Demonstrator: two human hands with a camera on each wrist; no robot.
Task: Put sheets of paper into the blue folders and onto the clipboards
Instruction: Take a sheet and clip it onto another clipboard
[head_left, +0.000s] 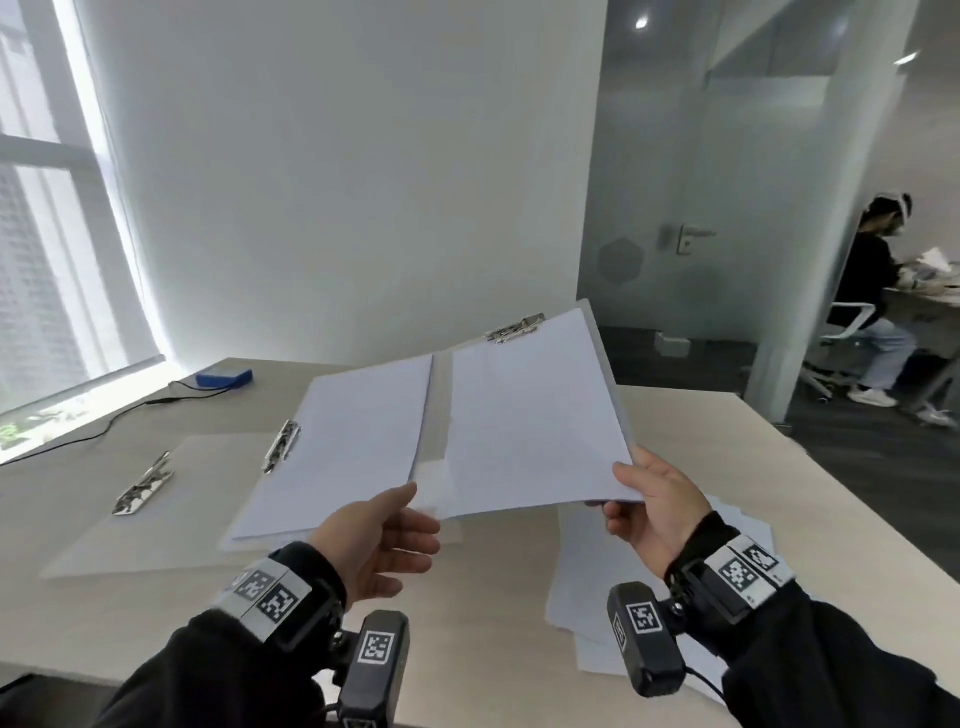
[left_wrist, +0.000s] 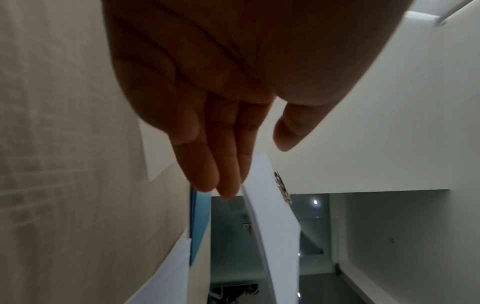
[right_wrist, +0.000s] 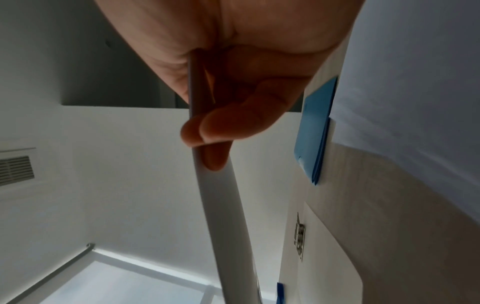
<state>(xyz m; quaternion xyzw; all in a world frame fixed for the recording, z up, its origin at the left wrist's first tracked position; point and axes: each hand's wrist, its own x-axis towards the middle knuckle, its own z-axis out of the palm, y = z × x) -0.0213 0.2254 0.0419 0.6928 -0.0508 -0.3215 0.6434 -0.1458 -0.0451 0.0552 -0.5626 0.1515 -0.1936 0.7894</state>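
Clipboard (head_left: 530, 410), loaded with paper, held tilted above the table (head_left: 727, 467): right hand (head_left: 657, 512) pinches its near corner; left hand (head_left: 384, 535) open, fingers straight beneath, gripping nothing. Advice: support the underside, lower flat beside the other loaded clipboard (head_left: 343, 441).

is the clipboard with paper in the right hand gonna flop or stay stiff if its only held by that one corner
Probably fairly stiff: the clipboard, gripped at one corner by the right hand, stays nearly flat in the air. Its board edge bows slightly in the right wrist view, so expect some flex. The clipped paper looks secure.
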